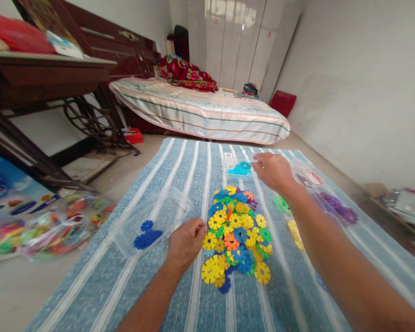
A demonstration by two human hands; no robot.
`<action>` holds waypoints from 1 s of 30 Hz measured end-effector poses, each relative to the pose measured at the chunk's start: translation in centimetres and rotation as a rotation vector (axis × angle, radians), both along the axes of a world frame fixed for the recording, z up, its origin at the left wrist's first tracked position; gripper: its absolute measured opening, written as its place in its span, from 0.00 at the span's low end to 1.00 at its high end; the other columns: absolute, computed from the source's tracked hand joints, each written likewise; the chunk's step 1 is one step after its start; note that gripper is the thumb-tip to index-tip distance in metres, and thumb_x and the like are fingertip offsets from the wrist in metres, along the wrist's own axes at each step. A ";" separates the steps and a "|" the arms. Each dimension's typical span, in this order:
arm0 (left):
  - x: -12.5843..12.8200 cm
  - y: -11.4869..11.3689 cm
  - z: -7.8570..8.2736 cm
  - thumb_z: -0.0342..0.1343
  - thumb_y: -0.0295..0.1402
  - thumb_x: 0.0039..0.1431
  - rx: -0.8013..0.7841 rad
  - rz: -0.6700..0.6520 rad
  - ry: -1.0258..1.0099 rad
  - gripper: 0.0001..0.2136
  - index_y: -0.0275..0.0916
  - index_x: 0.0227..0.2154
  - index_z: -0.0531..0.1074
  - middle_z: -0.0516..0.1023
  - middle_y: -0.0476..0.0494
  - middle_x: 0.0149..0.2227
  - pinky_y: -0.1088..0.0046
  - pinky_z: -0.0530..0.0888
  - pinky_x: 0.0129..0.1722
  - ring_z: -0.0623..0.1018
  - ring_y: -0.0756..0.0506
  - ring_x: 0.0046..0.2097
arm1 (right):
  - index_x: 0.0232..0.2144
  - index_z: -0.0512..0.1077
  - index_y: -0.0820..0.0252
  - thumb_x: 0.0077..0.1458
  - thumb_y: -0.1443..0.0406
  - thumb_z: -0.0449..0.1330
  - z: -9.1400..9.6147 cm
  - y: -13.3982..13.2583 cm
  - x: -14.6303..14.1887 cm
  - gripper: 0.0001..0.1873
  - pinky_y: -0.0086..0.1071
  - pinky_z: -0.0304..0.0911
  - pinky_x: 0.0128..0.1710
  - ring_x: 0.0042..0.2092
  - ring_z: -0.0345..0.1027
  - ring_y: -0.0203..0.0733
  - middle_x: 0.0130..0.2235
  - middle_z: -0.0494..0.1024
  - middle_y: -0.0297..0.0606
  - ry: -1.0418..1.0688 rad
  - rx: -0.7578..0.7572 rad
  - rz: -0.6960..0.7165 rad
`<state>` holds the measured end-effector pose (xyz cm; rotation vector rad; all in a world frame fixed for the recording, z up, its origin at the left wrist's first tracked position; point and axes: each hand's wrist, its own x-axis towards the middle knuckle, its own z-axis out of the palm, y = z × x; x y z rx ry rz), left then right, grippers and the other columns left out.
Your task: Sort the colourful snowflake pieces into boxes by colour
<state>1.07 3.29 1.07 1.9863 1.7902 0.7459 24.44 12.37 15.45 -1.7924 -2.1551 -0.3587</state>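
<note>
A heap of flat, flower-shaped plastic discs (235, 233) in yellow, blue, green and orange lies on a blue and white striped mat (193, 161). My left hand (186, 240) rests at the heap's left edge with its fingers curled; whether anything is in them is hidden. My right hand (271, 170) reaches out over a clear tub of turquoise discs (240, 168) beyond the heap, fingers bent and pinched at the tub's right edge. A clear tub with dark blue discs (147, 233) sits just left of my left hand.
Further clear tubs hold green (280, 203), yellow (293, 228) and purple discs (337, 206) to the right. A bag of mixed coloured pieces (60, 226) lies left of the mat. Behind stand a dark wooden table (51, 69) and a low mattress (200, 110).
</note>
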 end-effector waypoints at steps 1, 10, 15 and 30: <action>0.0 0.0 0.0 0.46 0.36 0.54 0.003 0.000 0.000 0.09 0.42 0.26 0.69 0.73 0.51 0.25 0.76 0.63 0.29 0.72 0.49 0.31 | 0.35 0.73 0.60 0.57 0.61 0.50 0.1 0.3 0.1 0.13 0.29 0.51 0.31 0.34 0.65 0.39 0.34 0.76 0.39 0.031 0.036 -0.023; 0.3 0.0 0.1 0.46 0.37 0.55 0.010 0.009 0.025 0.09 0.42 0.27 0.70 0.74 0.51 0.26 0.76 0.64 0.30 0.73 0.49 0.32 | 0.21 0.68 0.58 0.56 0.64 0.49 -6.9 -9.4 0.7 0.15 0.26 0.48 0.28 0.27 0.63 0.33 0.24 0.72 0.32 0.177 -0.284 0.114; 0.4 0.1 0.3 0.46 0.37 0.54 0.008 0.012 0.026 0.10 0.42 0.27 0.70 0.74 0.50 0.26 0.76 0.64 0.30 0.73 0.49 0.31 | 0.23 0.68 0.57 0.56 0.64 0.52 -10.3 -15.2 2.2 0.12 0.27 0.49 0.28 0.28 0.65 0.35 0.25 0.72 0.32 0.136 -0.411 0.040; 0.4 0.3 0.6 0.44 0.41 0.53 -0.025 0.041 0.050 0.13 0.41 0.29 0.72 0.76 0.49 0.27 0.75 0.65 0.30 0.74 0.48 0.31 | 0.31 0.71 0.60 0.49 0.69 0.58 -11.5 -18.6 0.2 0.04 0.36 0.59 0.39 0.40 0.65 0.48 0.36 0.73 0.40 0.196 -0.440 -0.084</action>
